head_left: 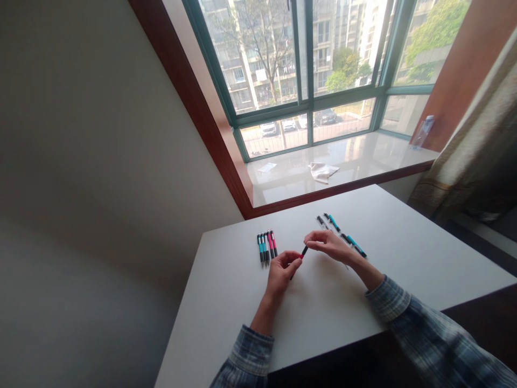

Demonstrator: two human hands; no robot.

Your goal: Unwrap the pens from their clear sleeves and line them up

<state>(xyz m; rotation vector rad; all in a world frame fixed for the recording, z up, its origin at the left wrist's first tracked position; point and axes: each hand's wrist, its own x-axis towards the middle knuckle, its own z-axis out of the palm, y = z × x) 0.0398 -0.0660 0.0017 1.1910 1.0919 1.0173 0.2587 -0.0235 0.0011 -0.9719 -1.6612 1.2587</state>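
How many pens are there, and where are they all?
Pens in the neat row on the table: 5
Pens in the loose bunch behind the right hand: about 4
Pen held by both hands, left hand: 1
Total: about 10

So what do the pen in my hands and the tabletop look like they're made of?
The pen, held between left hand and right hand, looks like plastic: solid red and black colour, too small to be sure. The tabletop looks like matt white laminate or painted board, smooth, with no visible grain.
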